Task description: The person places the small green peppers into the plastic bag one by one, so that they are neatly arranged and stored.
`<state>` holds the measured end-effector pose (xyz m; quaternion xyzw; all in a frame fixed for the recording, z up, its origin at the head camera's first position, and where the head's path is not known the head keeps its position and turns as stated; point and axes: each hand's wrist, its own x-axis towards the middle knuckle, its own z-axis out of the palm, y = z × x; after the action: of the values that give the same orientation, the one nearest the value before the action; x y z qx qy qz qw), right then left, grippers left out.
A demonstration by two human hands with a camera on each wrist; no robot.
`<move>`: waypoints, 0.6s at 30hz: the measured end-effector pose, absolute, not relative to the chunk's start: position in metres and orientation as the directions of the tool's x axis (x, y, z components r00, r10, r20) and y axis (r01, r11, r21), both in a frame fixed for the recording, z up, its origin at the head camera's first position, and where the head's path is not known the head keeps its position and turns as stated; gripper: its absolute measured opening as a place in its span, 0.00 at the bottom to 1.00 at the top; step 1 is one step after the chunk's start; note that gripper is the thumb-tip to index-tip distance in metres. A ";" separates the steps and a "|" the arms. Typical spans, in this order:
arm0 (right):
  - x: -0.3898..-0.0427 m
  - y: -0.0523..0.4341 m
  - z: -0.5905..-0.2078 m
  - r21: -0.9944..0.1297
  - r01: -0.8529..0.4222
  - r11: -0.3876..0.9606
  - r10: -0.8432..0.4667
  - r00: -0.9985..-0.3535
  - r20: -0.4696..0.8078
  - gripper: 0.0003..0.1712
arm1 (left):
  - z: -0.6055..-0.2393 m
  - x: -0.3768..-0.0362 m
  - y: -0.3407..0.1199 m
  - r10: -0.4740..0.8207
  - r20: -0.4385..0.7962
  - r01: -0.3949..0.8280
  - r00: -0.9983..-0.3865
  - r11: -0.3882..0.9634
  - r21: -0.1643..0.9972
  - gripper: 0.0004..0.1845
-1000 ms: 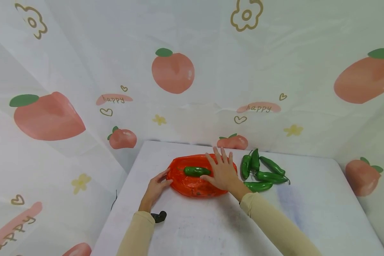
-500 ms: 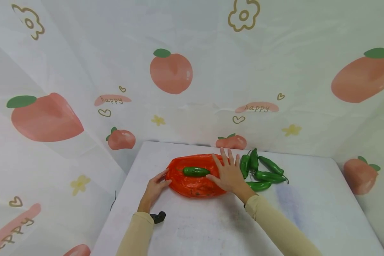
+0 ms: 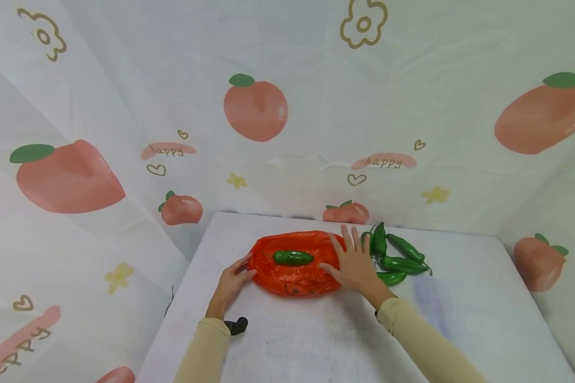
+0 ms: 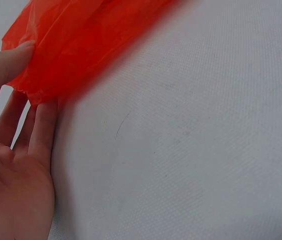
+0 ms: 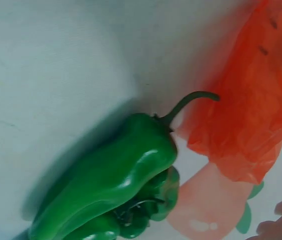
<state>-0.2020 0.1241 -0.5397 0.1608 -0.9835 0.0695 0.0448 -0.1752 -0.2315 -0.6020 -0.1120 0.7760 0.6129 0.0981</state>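
An orange-red plastic bag [image 3: 292, 274] lies flat on the white table [image 3: 316, 340], with one green pepper [image 3: 293, 258] on top of it. My left hand [image 3: 233, 282] holds the bag's left edge; in the left wrist view the thumb [image 4: 6, 65] lies on the bag [image 4: 81, 40] and the straight fingers [image 4: 41, 130] reach under its rim. My right hand [image 3: 355, 264] lies flat with spread fingers at the bag's right edge, beside a pile of green peppers [image 3: 397, 258]. The right wrist view shows those peppers [image 5: 111, 185] close up next to the bag [image 5: 250, 115].
A small black object [image 3: 236, 324] lies on the table near my left sleeve. A white cloth printed with peaches [image 3: 256, 109] hangs behind and around the table. The table's left edge runs close to my left arm.
My right hand has slid to the right, off the middle of the bag to its right edge beside the pepper pile. The left hand and the pepper on the bag stay put.
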 end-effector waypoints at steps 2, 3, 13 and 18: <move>-0.201 0.128 -0.541 -0.123 -0.315 0.941 -0.304 -0.947 0.103 0.53 | -0.602 -0.175 -0.231 -0.056 -0.295 -0.300 -0.954 0.225 0.927 0.30; -0.200 0.129 -0.541 -0.128 -0.313 0.941 -0.302 -0.948 0.097 0.53 | -0.602 -0.175 -0.231 -0.058 -0.300 -0.305 -0.952 0.225 0.925 0.30; -0.195 0.149 -0.546 -0.164 -0.274 0.948 -0.256 -0.959 0.122 0.53 | -0.590 -0.172 -0.229 -0.028 -0.315 -0.315 -0.949 0.196 0.929 0.30; -0.193 0.159 -0.550 -0.189 -0.245 0.951 -0.225 -0.967 0.121 0.53 | -0.597 -0.174 -0.230 -0.049 -0.311 -0.314 -0.949 0.210 0.926 0.29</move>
<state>-0.1934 0.1593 -0.5503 0.1191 -0.9865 0.1015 0.0489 -0.1739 -0.2305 -0.5970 -0.1178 0.7704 0.6173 0.1073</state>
